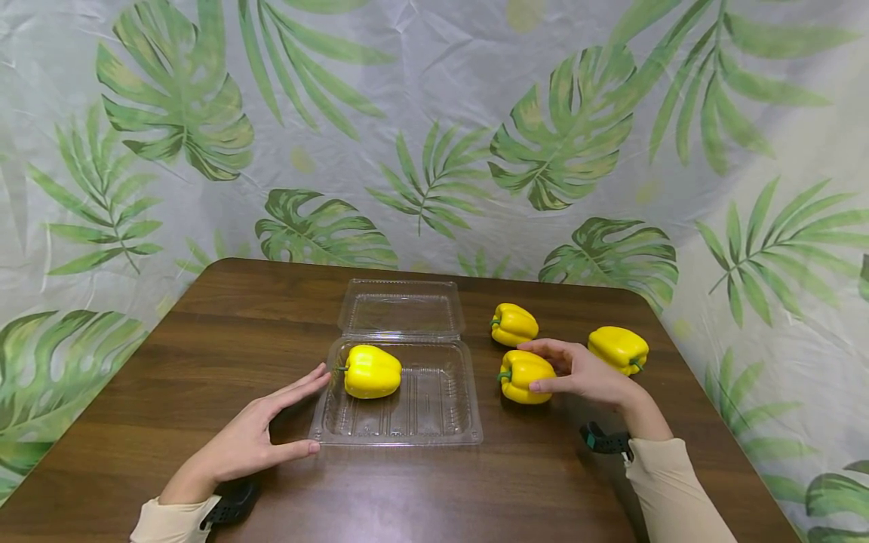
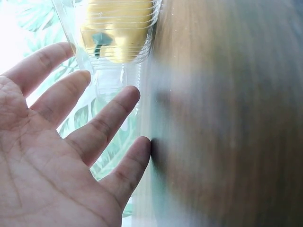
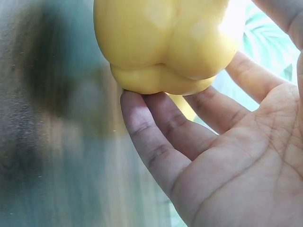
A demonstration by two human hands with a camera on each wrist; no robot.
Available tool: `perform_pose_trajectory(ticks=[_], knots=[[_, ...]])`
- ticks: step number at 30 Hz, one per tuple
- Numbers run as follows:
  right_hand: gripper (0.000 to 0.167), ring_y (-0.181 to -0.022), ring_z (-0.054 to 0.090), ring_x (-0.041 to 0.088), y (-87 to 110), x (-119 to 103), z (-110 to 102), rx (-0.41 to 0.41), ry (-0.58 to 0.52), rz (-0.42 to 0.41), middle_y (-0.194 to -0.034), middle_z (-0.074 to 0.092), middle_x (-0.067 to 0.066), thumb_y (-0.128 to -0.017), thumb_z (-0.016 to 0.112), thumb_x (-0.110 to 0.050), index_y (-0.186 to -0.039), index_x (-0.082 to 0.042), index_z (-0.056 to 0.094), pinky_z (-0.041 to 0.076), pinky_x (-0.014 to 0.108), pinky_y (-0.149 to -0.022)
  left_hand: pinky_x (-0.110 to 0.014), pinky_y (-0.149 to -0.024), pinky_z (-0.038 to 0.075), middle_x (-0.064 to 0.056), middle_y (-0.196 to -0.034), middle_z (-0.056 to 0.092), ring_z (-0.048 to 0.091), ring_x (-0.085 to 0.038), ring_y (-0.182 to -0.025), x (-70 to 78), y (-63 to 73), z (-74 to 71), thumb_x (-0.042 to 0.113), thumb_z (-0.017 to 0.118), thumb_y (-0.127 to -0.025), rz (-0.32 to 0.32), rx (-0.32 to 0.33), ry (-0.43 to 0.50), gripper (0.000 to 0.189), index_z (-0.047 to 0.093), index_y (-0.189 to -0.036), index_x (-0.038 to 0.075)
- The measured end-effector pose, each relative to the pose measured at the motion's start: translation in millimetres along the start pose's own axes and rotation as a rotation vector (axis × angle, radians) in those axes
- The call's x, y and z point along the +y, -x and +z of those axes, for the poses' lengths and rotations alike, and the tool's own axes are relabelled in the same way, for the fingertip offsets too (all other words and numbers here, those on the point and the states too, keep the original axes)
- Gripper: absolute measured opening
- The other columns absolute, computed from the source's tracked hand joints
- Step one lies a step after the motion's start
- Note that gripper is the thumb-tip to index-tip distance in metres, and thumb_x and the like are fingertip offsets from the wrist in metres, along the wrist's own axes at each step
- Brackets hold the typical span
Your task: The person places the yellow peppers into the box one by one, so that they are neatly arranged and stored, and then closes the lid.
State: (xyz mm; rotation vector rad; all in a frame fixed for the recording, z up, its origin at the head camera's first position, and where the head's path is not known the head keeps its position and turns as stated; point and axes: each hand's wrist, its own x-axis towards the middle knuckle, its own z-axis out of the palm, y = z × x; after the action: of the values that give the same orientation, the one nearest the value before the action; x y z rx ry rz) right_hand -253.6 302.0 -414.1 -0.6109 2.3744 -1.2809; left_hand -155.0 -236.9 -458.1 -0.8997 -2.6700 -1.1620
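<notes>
A clear plastic clamshell container (image 1: 434,437) lies on the table with its lid (image 1: 400,309) folded back. In its left part a yellow bell pepper (image 1: 372,372) lies on its side, stem to the left. My left hand (image 1: 254,437), fingers spread, is at the container's left edge; the left wrist view shows its fingertips (image 2: 128,94) close to the clear wall. To the right of the container, my right hand (image 1: 587,375) holds another yellow bell pepper (image 1: 526,377) between thumb and fingers. Its blunt end (image 3: 161,78) faces the palm in the right wrist view.
Behind the held pepper lies a yellow bell pepper (image 1: 516,324). One more yellow bell pepper (image 1: 618,348) lies beyond the right hand, near the right table edge. A leaf-patterned cloth (image 1: 434,151) hangs behind the brown wooden table (image 1: 224,339).
</notes>
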Motion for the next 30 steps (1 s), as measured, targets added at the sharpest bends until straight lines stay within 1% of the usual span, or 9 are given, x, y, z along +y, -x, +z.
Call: perform_pose_trajectory(ticks=[4, 8, 11, 15, 21, 26, 30], knots=[[0.065, -0.123, 0.066, 0.01, -0.9, -5, -2, 0.006, -0.002, -0.013, -0.156, 0.058, 0.019, -0.097, 0.08, -0.021, -0.155, -0.009, 0.053, 0.056, 0.024, -0.1, -0.009, -0.118, 0.027, -0.005, -0.173, 0.041, 0.041, -0.006, -0.155, 0.3, -0.1, -0.9, 0.035, 0.089, -0.09, 0.004, 0.003, -0.011, 0.084, 0.049, -0.163, 0.022], [0.065, -0.124, 0.066, 0.013, -2.7, -11, -5, 0.017, 0.003, -0.021, -0.156, 0.059, 0.018, -0.097, 0.081, -0.021, -0.155, -0.011, 0.054, 0.056, 0.024, -0.101, -0.01, -0.118, 0.029, -0.005, -0.173, 0.041, 0.043, -0.01, -0.155, 0.0, 0.0, -1.4, 0.036, 0.088, -0.09, 0.004, 0.007, -0.033, 0.084, 0.048, -0.163, 0.023], [0.065, -0.125, 0.066, 0.015, -4.2, -15, -6, 0.024, 0.009, -0.027, -0.156, 0.059, 0.019, -0.097, 0.081, -0.022, -0.155, -0.01, 0.054, 0.055, 0.023, -0.101, -0.01, -0.117, 0.028, -0.005, -0.173, 0.041, 0.042, -0.009, -0.155, -0.4, 0.0, -1.2, 0.036, 0.088, -0.09, -0.002, 0.009, -0.036, 0.084, 0.048, -0.163, 0.023], [0.067, -0.125, 0.066, 0.013, -5.9, -18, -5, 0.019, -0.005, -0.031, -0.157, 0.057, 0.019, -0.096, 0.082, -0.021, -0.156, -0.01, 0.053, 0.056, 0.024, -0.101, -0.009, -0.117, 0.029, -0.005, -0.173, 0.042, 0.042, -0.007, -0.155, -0.2, 1.2, -0.1, 0.035, 0.088, -0.09, 0.003, 0.012, -0.031, 0.084, 0.049, -0.163, 0.022], [0.069, -0.124, 0.067, 0.014, -11.8, -24, -4, 0.005, -0.019, -0.046, -0.158, 0.056, 0.02, -0.097, 0.081, -0.02, -0.158, -0.008, 0.051, 0.057, 0.025, -0.1, -0.012, -0.118, 0.032, -0.005, -0.173, 0.042, 0.043, -0.007, -0.155, 1.0, 3.3, 1.0, 0.034, 0.089, -0.089, 0.007, 0.013, -0.031, 0.085, 0.048, -0.163, 0.023], [0.069, -0.123, 0.067, 0.018, -15.8, -34, -6, -0.018, 0.009, -0.061, -0.156, 0.057, 0.021, -0.097, 0.081, -0.02, -0.157, -0.006, 0.051, 0.058, 0.026, -0.099, -0.013, -0.118, 0.032, -0.006, -0.173, 0.042, 0.042, -0.007, -0.155, 0.8, 2.5, 1.0, 0.035, 0.089, -0.089, 0.008, 0.012, -0.039, 0.085, 0.049, -0.163, 0.022], [0.069, -0.124, 0.067, 0.024, -18.2, -45, -10, -0.036, 0.023, -0.068, -0.155, 0.058, 0.021, -0.096, 0.082, -0.019, -0.157, -0.006, 0.051, 0.059, 0.027, -0.098, -0.01, -0.117, 0.029, -0.004, -0.173, 0.042, 0.042, -0.007, -0.155, 0.1, 1.0, 0.9, 0.036, 0.089, -0.09, 0.002, 0.012, -0.031, 0.085, 0.049, -0.163, 0.023]])
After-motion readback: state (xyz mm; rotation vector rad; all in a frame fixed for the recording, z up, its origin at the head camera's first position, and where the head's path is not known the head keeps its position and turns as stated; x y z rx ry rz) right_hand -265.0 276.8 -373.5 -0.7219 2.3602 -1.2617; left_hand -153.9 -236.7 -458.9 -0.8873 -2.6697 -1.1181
